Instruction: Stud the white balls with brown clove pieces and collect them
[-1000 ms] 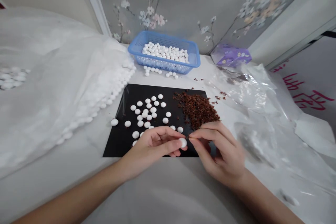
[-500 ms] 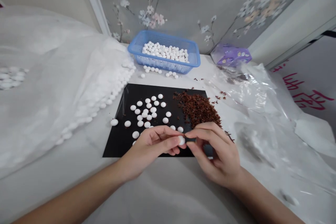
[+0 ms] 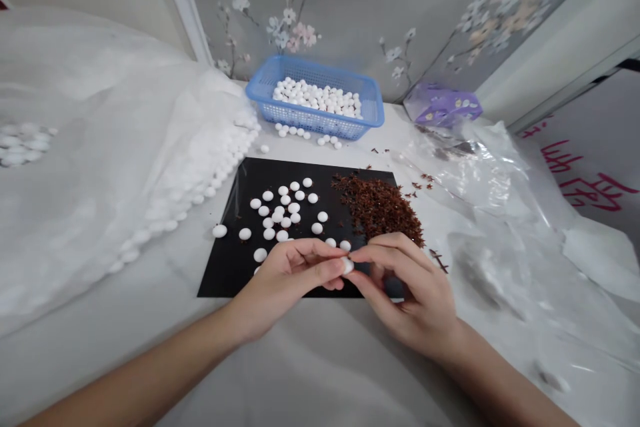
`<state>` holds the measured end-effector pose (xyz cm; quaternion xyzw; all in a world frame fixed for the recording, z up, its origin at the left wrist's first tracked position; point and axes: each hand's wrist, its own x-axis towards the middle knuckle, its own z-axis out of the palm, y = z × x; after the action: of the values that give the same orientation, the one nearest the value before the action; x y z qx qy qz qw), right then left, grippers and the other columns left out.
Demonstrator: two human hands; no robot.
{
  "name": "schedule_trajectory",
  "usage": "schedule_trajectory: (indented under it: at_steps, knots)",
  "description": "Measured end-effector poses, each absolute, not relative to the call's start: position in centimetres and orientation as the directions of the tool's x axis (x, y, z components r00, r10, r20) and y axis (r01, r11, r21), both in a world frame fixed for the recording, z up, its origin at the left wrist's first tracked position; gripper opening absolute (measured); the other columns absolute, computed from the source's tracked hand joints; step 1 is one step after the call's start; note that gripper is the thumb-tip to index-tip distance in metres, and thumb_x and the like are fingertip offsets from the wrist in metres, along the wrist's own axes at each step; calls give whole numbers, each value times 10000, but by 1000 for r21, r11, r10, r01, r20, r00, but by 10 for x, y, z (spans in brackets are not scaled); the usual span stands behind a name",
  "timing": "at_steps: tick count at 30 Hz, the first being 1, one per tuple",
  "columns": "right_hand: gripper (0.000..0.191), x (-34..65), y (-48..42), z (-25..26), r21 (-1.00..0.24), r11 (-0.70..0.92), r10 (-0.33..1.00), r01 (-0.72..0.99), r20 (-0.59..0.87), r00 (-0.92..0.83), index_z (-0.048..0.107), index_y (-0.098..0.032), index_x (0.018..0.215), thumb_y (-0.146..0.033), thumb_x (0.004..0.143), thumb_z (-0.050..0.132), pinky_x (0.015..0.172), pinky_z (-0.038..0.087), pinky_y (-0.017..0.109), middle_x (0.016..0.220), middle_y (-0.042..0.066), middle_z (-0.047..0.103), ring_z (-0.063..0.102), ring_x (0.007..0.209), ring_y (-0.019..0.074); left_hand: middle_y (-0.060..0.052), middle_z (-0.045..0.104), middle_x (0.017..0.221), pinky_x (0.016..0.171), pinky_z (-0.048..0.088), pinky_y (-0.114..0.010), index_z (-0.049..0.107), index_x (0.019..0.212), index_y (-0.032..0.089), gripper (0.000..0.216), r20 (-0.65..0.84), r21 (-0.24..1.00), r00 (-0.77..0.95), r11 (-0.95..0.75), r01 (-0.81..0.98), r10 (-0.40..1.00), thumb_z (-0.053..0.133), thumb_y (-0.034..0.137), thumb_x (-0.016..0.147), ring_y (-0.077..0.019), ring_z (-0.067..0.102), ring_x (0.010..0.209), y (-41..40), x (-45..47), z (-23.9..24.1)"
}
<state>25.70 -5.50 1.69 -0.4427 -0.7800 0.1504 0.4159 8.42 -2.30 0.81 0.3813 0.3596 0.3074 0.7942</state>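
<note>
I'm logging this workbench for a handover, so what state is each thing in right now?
left hand: pinching a white bead.
white bead: held at the fingertips, above the mat's front edge.
right hand: fingertips pinched together, meeting the bead.
blue basket: upright, part-filled with white beads.
black mat: flat, strewn with loose beads.
brown pile: heaped on the mat's right part.

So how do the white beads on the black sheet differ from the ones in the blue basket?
The white beads on the black sheet lie scattered and apart, a few dozen. The beads in the blue basket are heaped together, far more of them. Both look the same: small, round, white.
</note>
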Motion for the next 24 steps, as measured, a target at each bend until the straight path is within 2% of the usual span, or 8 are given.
schedule_trajectory:
  at_steps: [4, 13, 17, 20, 22, 24]
  knots:
    - [163, 255, -55, 16, -614, 562, 818, 554, 512, -263, 583, -162, 935, -72, 800, 578, 445, 441, 209, 826, 32, 532, 461, 491, 55, 35, 684, 768, 660, 473, -150, 719, 783, 216, 64, -338, 823, 544, 521, -225, 768, 703, 247, 729, -54, 622, 682, -24, 84, 7]
    - [189, 257, -55, 13, -582, 604, 789, 545, 534, -304, 558, -180, 972, -83, 811, 573, 472, 446, 208, 834, 30, 540, 462, 536, 70, 30, 675, 741, 679, 486, -175, 715, 771, 218, 61, -320, 851, 525, 483, -207, 789, 703, 256, 725, -68, 621, 687, -24, 85, 7]
    - [206, 265, -51, 16, -644, 591, 807, 485, 489, -332, 538, -198, 998, -113, 814, 570, 485, 453, 215, 882, 31, 530, 460, 539, 65, 33, 658, 738, 684, 484, -190, 697, 782, 212, 79, -284, 883, 523, 433, -184, 804, 702, 262, 721, -77, 615, 692, -23, 85, 13]
    - [261, 272, -42, 13, -652, 524, 845, 548, 479, -239, 521, -214, 1103, -136, 854, 505, 580, 490, 259, 916, 48, 540, 523, 640, 106, 26, 661, 758, 673, 470, -204, 678, 791, 213, 94, -205, 964, 489, 261, -48, 848, 667, 297, 748, -94, 608, 707, -17, 80, 21]
    - [297, 276, -34, 8, -569, 495, 853, 657, 463, -242, 523, -222, 1149, -123, 883, 440, 730, 499, 324, 994, 72, 572, 557, 838, 165, 17, 672, 818, 662, 453, -214, 666, 800, 219, 116, -123, 988, 434, 70, 136, 893, 634, 327, 770, -111, 602, 740, -10, 72, 27]
    - [304, 279, -27, 1, -449, 517, 841, 729, 425, -335, 555, -220, 1143, -118, 891, 419, 864, 458, 395, 1096, 79, 588, 518, 1003, 211, 13, 670, 855, 648, 433, -227, 655, 823, 227, 139, -10, 930, 376, -130, 344, 927, 604, 350, 786, -126, 589, 760, -1, 63, 31]
